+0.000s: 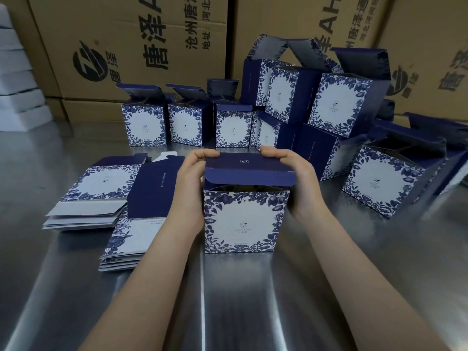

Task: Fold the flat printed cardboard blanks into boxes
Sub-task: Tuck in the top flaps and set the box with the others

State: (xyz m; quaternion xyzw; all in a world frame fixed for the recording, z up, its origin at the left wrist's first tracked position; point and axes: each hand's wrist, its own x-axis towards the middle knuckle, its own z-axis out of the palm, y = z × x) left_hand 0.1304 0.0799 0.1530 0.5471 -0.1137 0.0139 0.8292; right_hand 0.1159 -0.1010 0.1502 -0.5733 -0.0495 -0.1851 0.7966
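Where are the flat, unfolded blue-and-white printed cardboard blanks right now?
In the head view the flat blanks lie in two stacks on the shiny steel table, just left of the left hand gripping the blue-and-white floral box.

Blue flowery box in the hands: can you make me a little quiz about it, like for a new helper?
1. True or false: the left hand and the right hand both grip the blue-and-white printed cardboard box.
2. Where do the stacks of flat printed cardboard blanks lie on the shiny steel table? A) left of the box B) right of the box C) inside the box
3. Is the box's dark blue lid flap tucked in yet?
Key: 1 true; 2 A; 3 no, it is bent over but not tucked in.
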